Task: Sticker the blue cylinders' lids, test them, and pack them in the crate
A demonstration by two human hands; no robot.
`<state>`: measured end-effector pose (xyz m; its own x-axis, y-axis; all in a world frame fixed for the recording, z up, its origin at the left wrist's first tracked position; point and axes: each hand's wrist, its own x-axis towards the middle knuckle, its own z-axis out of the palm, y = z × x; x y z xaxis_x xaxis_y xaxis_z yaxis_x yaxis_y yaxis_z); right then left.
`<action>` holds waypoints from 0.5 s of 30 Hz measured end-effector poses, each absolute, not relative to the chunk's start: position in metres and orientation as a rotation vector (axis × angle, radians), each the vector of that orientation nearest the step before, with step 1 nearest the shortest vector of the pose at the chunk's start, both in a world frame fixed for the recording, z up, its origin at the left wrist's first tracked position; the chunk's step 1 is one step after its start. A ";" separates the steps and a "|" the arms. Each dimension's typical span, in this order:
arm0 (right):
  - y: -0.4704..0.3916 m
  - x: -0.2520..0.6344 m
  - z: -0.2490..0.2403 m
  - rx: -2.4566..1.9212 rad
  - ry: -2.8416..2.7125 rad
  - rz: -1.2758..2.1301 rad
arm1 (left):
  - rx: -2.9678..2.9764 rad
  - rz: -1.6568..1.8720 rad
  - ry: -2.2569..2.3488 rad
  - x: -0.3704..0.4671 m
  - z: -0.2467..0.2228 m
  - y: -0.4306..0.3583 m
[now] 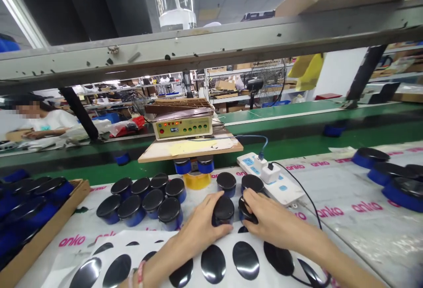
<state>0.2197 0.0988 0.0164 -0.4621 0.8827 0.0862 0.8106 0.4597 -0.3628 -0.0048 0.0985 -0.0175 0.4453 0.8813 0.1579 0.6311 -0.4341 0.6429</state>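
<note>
Okay, largest first: plastic-covered desk (330, 191) under everything; open carton (49, 228) of blue jars, far left of the fingers; sheet of black ovals (197, 259) just nearer the body than the fingers, probably for easy reach; power strip (286, 193) right and beyond. Loose jars (131, 211) left of the fingers, lids up, likely grouped to stay handy. Left hand (203, 219): thumb and forefinger parted, clamped round the front jar (223, 211), seemingly to steady it. Right hand (274, 217): fingers bent round the neighbouring jar (243, 211), partly hidden. Forearms angle inward, palms roughly facing.
</note>
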 end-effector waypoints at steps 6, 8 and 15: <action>0.124 0.226 0.037 -1.700 -2.382 0.136 | 2.251 0.699 1.302 0.001 0.012 0.121; 0.142 0.222 0.040 -1.733 -2.442 0.102 | 2.284 0.678 1.307 0.010 0.018 0.139; 0.171 0.205 0.031 -1.749 -2.589 0.158 | 2.332 0.572 1.288 0.033 0.001 0.180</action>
<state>0.2051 0.1705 0.0309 -0.3746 0.9260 -0.0459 0.9247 0.3696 -0.0908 0.0325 0.1802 0.0015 0.4879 0.8594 0.1528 0.6892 -0.4867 0.5367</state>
